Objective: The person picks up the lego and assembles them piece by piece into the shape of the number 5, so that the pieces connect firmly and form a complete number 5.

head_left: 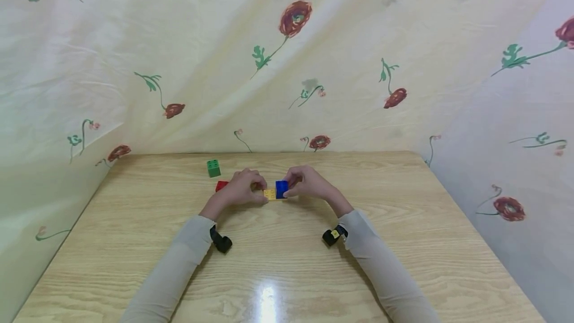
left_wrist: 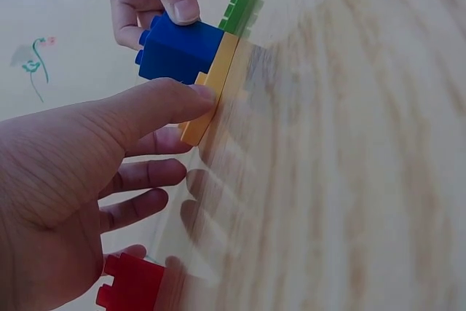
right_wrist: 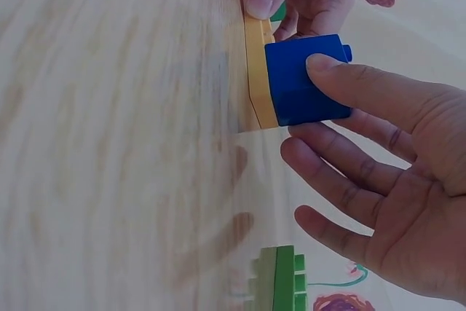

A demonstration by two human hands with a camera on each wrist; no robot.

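Note:
A flat yellow building plate (head_left: 270,194) lies on the table, with a blue building brick (head_left: 281,189) standing on its right end, studs up. The left hand (head_left: 242,188) pinches the plate's left end, its thumb on the near side. From the right, the right hand (head_left: 309,182) pinches the blue brick between thumb and fingers. In the right wrist view the blue brick (right_wrist: 306,81) sits against the yellow plate (right_wrist: 258,71). Close by the left hand is a red brick (left_wrist: 132,283), partly hidden by that hand in the head view.
A green brick (head_left: 213,168) stands at the back left of the wooden table (head_left: 287,253). A low green piece (right_wrist: 285,282) lies beyond the right hand, hidden in the head view. A flowered cloth (head_left: 215,64) hangs behind the table.

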